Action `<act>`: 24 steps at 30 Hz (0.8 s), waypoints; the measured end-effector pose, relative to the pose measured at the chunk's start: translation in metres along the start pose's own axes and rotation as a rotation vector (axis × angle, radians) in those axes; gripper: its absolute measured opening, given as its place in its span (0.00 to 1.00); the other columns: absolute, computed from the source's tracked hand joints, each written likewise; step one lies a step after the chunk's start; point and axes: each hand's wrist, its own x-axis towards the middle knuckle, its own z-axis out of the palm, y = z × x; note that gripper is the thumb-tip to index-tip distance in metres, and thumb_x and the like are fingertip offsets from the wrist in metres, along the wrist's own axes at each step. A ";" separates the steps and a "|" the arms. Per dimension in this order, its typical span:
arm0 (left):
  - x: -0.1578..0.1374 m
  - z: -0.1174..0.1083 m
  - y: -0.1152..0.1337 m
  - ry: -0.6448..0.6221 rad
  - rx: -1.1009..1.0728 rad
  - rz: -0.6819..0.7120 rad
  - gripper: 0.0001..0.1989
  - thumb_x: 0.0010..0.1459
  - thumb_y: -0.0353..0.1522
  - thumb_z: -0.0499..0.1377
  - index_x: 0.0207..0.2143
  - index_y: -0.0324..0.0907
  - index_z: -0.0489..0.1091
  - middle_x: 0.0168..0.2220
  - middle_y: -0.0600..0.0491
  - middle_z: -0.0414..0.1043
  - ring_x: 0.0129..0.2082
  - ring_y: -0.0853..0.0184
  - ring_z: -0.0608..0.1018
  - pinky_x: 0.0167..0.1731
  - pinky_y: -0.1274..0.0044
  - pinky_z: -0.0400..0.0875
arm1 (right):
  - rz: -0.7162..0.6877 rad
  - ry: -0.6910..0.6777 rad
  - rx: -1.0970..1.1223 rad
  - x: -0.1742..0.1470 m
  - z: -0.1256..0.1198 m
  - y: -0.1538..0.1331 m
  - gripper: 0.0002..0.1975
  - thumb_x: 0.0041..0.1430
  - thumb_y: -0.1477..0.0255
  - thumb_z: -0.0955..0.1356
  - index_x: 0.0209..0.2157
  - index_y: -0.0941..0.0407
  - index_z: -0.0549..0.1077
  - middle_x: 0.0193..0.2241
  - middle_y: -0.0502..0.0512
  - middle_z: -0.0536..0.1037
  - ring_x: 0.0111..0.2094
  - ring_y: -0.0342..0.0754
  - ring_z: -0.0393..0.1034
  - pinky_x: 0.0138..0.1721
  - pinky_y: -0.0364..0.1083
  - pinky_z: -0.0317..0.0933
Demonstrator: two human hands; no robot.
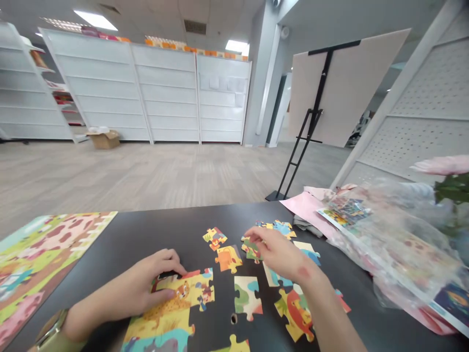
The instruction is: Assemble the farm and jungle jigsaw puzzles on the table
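Note:
My left hand lies on a joined section of jigsaw puzzle with a leopard and teal water on it. Its thumb and fingers are apart, pressed onto the upper part. My right hand reaches over a green puzzle piece, thumb and fingers apart; whether the fingertips touch it I cannot tell. Just left of it are an orange piece and a yellow piece with a lion. Nearer me lie a green-and-white piece and a red-and-yellow piece, partly behind my right forearm.
A finished-looking farm picture puzzle covers the table's left side. Blue and yellow pieces lie farther back. Clear plastic bags and pink paper crowd the right side. Beyond the black table stands an easel.

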 end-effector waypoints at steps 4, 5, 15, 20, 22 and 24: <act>-0.001 0.000 0.000 0.004 0.000 -0.006 0.13 0.61 0.34 0.60 0.49 0.50 0.71 0.47 0.54 0.68 0.46 0.62 0.74 0.48 0.74 0.67 | 0.118 0.131 -0.143 0.008 0.001 0.012 0.25 0.59 0.81 0.63 0.58 0.61 0.70 0.55 0.64 0.76 0.58 0.57 0.68 0.58 0.54 0.59; -0.001 -0.001 0.000 0.005 -0.001 -0.005 0.13 0.61 0.34 0.60 0.49 0.50 0.72 0.46 0.54 0.69 0.45 0.62 0.74 0.48 0.74 0.67 | 0.130 0.086 -0.158 0.010 0.005 0.014 0.27 0.58 0.79 0.66 0.60 0.61 0.68 0.57 0.65 0.74 0.60 0.59 0.66 0.60 0.55 0.58; -0.001 -0.001 0.001 0.052 0.012 -0.006 0.13 0.59 0.32 0.63 0.47 0.48 0.73 0.44 0.54 0.70 0.43 0.62 0.74 0.43 0.74 0.66 | 0.136 0.023 -0.190 0.014 0.024 0.009 0.32 0.47 0.78 0.72 0.57 0.58 0.70 0.50 0.64 0.75 0.57 0.60 0.66 0.54 0.51 0.61; -0.001 0.001 0.003 0.162 -0.037 0.073 0.10 0.62 0.31 0.61 0.46 0.47 0.73 0.43 0.54 0.72 0.43 0.63 0.73 0.44 0.73 0.65 | 0.063 -0.012 0.205 0.013 0.016 -0.011 0.08 0.61 0.67 0.65 0.29 0.54 0.70 0.25 0.49 0.72 0.28 0.47 0.69 0.30 0.45 0.59; 0.001 0.006 0.006 0.221 -0.118 0.082 0.09 0.63 0.33 0.61 0.46 0.47 0.73 0.44 0.54 0.73 0.42 0.64 0.73 0.42 0.74 0.65 | 0.025 -0.056 0.490 0.014 0.024 -0.023 0.16 0.64 0.58 0.63 0.27 0.54 0.67 0.23 0.47 0.70 0.23 0.43 0.65 0.27 0.44 0.58; 0.004 0.013 0.010 0.257 -0.266 0.068 0.13 0.61 0.36 0.65 0.47 0.46 0.72 0.44 0.54 0.74 0.38 0.66 0.73 0.38 0.76 0.65 | 0.019 -0.108 0.725 0.013 0.038 -0.036 0.21 0.61 0.50 0.65 0.28 0.54 0.67 0.24 0.47 0.72 0.23 0.43 0.67 0.28 0.43 0.62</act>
